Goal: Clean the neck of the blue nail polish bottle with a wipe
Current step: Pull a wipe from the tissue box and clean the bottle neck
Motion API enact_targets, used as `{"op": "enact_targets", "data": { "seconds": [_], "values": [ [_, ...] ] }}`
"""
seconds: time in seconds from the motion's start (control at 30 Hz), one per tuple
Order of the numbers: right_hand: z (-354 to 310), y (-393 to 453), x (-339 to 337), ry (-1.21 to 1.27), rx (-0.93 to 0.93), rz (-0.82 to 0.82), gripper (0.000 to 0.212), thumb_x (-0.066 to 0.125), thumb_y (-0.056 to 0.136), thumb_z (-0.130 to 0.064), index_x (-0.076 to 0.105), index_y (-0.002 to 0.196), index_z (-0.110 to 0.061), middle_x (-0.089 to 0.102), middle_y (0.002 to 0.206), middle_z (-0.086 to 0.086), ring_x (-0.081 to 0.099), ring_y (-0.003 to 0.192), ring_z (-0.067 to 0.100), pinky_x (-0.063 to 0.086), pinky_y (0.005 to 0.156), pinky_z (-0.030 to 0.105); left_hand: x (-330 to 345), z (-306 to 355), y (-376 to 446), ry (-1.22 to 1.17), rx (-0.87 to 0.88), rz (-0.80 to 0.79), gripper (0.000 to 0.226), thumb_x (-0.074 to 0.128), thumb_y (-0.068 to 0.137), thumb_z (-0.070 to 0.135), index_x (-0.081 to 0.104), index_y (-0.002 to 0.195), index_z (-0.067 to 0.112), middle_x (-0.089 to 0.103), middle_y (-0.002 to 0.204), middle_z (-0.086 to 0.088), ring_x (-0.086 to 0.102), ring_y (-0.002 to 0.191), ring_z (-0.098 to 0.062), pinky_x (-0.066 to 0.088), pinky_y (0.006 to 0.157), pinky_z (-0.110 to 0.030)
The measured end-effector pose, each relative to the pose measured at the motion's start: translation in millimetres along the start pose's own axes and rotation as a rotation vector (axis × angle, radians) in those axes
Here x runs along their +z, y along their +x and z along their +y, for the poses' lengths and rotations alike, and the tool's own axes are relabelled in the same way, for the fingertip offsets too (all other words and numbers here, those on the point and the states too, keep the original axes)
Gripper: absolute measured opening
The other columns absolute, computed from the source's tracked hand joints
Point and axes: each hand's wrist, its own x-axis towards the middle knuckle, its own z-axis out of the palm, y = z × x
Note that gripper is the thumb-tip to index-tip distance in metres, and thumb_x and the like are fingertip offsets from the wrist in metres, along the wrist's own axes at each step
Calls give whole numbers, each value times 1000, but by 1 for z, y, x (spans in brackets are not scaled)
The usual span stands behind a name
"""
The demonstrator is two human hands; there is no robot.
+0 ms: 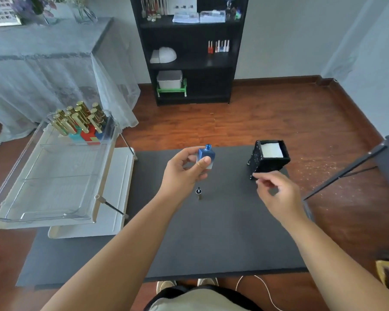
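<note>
My left hand (184,169) holds the blue nail polish bottle (206,154) upright above the dark table mat, thumb across its front. The bottle's threaded neck is bare, with no cap on it. Its cap with the brush (198,193) stands on the mat just below that hand. My right hand (276,189) hovers to the right, fingers loosely curled and empty, right below a black box (267,161) holding white wipes (271,149).
A clear tray on a white cart (54,176) at the left holds several gold-capped polish bottles (81,118). The dark mat (189,232) covers the table. A black shelf unit (189,50) stands against the far wall. A dark stand leg (346,171) reaches in from the right.
</note>
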Motion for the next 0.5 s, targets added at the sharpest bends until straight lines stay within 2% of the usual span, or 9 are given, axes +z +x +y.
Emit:
{"op": "enact_targets", "data": {
  "seconds": [0.07, 0.13, 0.2, 0.3, 0.37, 0.43, 0.5],
  "values": [
    [-8, 29, -26, -93, -70, 139, 23, 67, 80, 3, 75, 96, -12, 67, 84, -1, 59, 72, 8, 45, 69, 10, 15, 5, 4, 6, 18, -47, 18, 73, 91, 21, 73, 108, 26, 62, 95, -6, 76, 83, -14, 58, 72, -22],
    [-11, 65, -43, -224, -39, 162, 18, 70, 79, -3, 76, 90, -15, 66, 83, -1, 58, 68, 12, 41, 65, 6, 28, 7, 8, 11, 30, -78, 18, 73, 91, 21, 72, 108, 25, 61, 98, -10, 75, 82, -14, 58, 72, -22],
    [-11, 94, -51, -381, 50, 42, 12, 70, 81, -9, 78, 85, -17, 67, 86, 1, 60, 70, 17, 38, 61, 6, 39, 7, 11, 8, 33, -100, 17, 73, 91, 20, 73, 106, 26, 61, 99, -11, 74, 82, -14, 58, 71, -22],
    [-9, 117, -45, -623, 131, -217, 14, 62, 81, -9, 76, 77, -9, 68, 89, 15, 63, 79, 32, 51, 68, 31, 48, 6, 14, 6, 31, -107, 16, 73, 90, 20, 73, 103, 29, 62, 98, -14, 75, 82, -14, 58, 70, -22],
    [-13, 127, -35, -699, 210, -378, 14, 61, 84, -15, 71, 75, -14, 69, 87, 16, 62, 80, 35, 54, 72, 35, 50, 5, 15, 11, 26, -95, 16, 74, 90, 22, 74, 100, 34, 66, 101, -20, 76, 82, -15, 58, 70, -21],
    [-16, 133, -24, -775, 298, -484, 18, 56, 89, -18, 58, 71, -20, 59, 76, 10, 51, 71, 30, 46, 58, 30, 50, 3, 16, 13, 20, -81, 16, 75, 89, 24, 75, 100, 36, 69, 108, -19, 76, 85, -18, 58, 70, -21],
    [-16, 137, -16, -832, 339, -503, 30, 50, 88, -10, 43, 59, -17, 39, 62, 5, 39, 64, 25, 27, 44, 28, 50, 1, 17, 19, 18, -73, 16, 75, 89, 25, 74, 102, 34, 69, 109, -19, 76, 86, -19, 58, 70, -21]
  ]
}}
